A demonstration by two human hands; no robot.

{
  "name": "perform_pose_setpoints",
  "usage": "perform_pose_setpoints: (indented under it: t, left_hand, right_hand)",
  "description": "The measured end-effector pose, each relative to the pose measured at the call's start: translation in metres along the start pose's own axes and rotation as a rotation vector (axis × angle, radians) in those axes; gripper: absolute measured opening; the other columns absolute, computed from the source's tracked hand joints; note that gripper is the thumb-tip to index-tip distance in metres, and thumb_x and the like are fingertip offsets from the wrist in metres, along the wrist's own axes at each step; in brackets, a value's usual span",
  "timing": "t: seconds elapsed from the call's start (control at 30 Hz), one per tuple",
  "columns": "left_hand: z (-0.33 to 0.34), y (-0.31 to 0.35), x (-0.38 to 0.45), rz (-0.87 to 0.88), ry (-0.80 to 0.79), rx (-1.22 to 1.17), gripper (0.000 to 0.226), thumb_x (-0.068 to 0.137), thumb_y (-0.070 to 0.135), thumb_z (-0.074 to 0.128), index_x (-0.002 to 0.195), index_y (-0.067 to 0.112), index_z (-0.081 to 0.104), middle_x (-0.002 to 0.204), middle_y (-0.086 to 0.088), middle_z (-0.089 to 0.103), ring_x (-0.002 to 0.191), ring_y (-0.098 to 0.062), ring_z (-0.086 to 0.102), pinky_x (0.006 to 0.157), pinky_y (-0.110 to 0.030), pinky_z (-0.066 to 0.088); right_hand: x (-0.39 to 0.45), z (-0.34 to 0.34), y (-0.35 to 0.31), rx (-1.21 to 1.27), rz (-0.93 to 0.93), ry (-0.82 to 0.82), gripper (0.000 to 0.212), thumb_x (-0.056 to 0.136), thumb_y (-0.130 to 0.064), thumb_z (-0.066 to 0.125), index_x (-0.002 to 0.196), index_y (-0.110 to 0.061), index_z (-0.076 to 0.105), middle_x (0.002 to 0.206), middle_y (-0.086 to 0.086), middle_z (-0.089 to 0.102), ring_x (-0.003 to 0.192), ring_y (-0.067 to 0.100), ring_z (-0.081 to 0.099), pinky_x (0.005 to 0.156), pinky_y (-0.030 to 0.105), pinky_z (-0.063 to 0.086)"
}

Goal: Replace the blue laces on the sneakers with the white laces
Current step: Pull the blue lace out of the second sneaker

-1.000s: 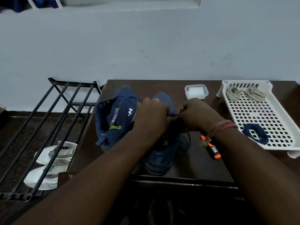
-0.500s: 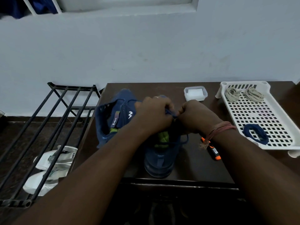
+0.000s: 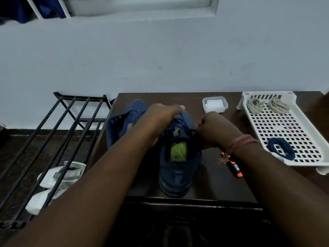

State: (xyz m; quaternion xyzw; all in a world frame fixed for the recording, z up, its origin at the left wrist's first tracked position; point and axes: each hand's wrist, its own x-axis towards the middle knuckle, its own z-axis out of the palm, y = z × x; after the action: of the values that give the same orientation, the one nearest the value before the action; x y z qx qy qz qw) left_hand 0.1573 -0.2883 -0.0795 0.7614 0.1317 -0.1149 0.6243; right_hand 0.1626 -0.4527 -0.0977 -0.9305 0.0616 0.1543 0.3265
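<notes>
Two blue sneakers stand on the dark table [image 3: 210, 182]. The near sneaker [image 3: 178, 168] points its heel at me and shows a green insole. My left hand [image 3: 160, 120] grips its upper part from above. My right hand [image 3: 213, 131] pinches the blue lace [image 3: 185, 126] at the sneaker's right side; most of that lace is hidden. The second sneaker [image 3: 122, 122] lies behind my left arm. Two bundles of white laces [image 3: 267, 105] lie at the far end of the white tray [image 3: 302, 163], and a coiled blue lace [image 3: 281, 148] lies at its near end.
A small clear lidded box [image 3: 215, 104] sits at the table's back. An orange and black tool [image 3: 234, 166] lies under my right wrist. A black metal rack [image 3: 53, 139] stands to the left, with white shoes [image 3: 53, 182] on the floor beneath it.
My left hand has slid up and forward over the sneaker's front, uncovering the opening and green insole. My right hand stays at the lace on the right side.
</notes>
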Motion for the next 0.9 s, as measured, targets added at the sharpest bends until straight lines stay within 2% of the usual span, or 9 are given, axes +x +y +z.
perform_pose_setpoints:
  t: [0.1,0.17,0.33,0.4,0.5,0.57,0.63,0.73,0.9]
  left_hand:
    - [0.005,-0.005,0.003,0.199,-0.032,0.456,0.033,0.07,0.05,0.083,0.085,0.022,0.074,0.084,0.001,0.072,0.079,-0.019,0.068,0.074,-0.041,0.057]
    - [0.012,-0.004,0.0,0.249,0.009,0.845,0.026,0.071,0.058,0.077,0.082,0.034,0.078,0.089,0.01,0.073,0.092,-0.018,0.066,0.092,-0.044,0.044]
    - [0.018,-0.007,-0.007,0.461,0.276,1.278,0.027,0.09,0.055,0.06,0.087,0.031,0.073,0.097,0.008,0.062,0.105,-0.024,0.054,0.079,-0.04,0.022]
    - [0.015,0.001,-0.01,0.467,0.319,1.088,0.028,0.095,0.048,0.055,0.077,0.028,0.062,0.089,0.011,0.056,0.103,-0.022,0.054,0.081,-0.039,0.028]
    - [0.009,0.021,-0.015,0.408,0.244,0.448,0.032,0.1,0.044,0.052,0.075,0.026,0.063,0.074,0.014,0.067,0.085,-0.01,0.064,0.089,-0.041,0.047]
    - [0.004,0.032,-0.017,0.43,0.233,0.22,0.033,0.104,0.038,0.049,0.086,0.017,0.067,0.075,0.011,0.072,0.071,-0.001,0.066,0.076,-0.025,0.055]
    - [-0.002,0.035,-0.014,0.368,0.208,-0.02,0.035,0.107,0.035,0.045,0.087,0.013,0.064,0.073,0.01,0.067,0.062,-0.002,0.062,0.061,-0.015,0.049]
    - [-0.011,0.032,-0.008,0.222,0.171,-0.472,0.029,0.108,0.033,0.042,0.089,0.017,0.057,0.063,0.008,0.053,0.053,-0.008,0.047,0.053,-0.023,0.036]
    - [-0.012,0.028,-0.007,0.207,0.195,-0.488,0.022,0.108,0.027,0.043,0.098,0.017,0.059,0.065,0.008,0.052,0.052,-0.007,0.037,0.055,-0.022,0.032]
  right_hand:
    - [0.0,0.001,0.0,0.001,-0.001,-0.004,0.016,0.081,-0.012,0.067,0.093,-0.003,0.064,0.083,0.016,0.07,0.076,0.029,0.069,0.064,0.035,0.058]
    - [0.0,0.0,0.0,-0.008,0.006,-0.013,0.018,0.079,-0.012,0.068,0.094,-0.003,0.064,0.083,0.016,0.069,0.074,0.028,0.068,0.061,0.033,0.057]
    - [0.001,-0.001,0.001,-0.031,-0.008,0.004,0.019,0.081,-0.014,0.069,0.095,-0.002,0.064,0.086,0.014,0.069,0.079,0.027,0.068,0.072,0.036,0.059]
    - [0.0,0.0,0.001,-0.026,-0.019,0.013,0.017,0.082,-0.016,0.068,0.092,-0.003,0.063,0.083,0.013,0.068,0.073,0.025,0.065,0.065,0.031,0.055]
    - [0.002,0.0,0.002,-0.03,-0.003,0.009,0.02,0.082,-0.019,0.068,0.095,-0.004,0.063,0.087,0.013,0.068,0.078,0.026,0.066,0.071,0.035,0.058]
    - [0.003,0.0,0.003,-0.015,0.004,0.004,0.023,0.082,-0.02,0.067,0.097,-0.004,0.064,0.091,0.015,0.069,0.084,0.029,0.068,0.078,0.041,0.06]
    - [0.004,0.0,0.002,-0.011,-0.008,0.001,0.02,0.081,-0.016,0.066,0.095,-0.002,0.065,0.09,0.016,0.069,0.083,0.03,0.069,0.076,0.041,0.06]
    - [0.005,0.001,0.002,-0.022,-0.003,-0.005,0.015,0.08,-0.011,0.064,0.093,-0.002,0.065,0.089,0.017,0.069,0.082,0.03,0.069,0.069,0.035,0.059]
    - [-0.001,0.005,0.001,-0.051,-0.153,0.067,0.018,0.083,-0.011,0.065,0.101,-0.006,0.062,0.094,0.012,0.066,0.084,0.028,0.065,0.073,0.036,0.056]
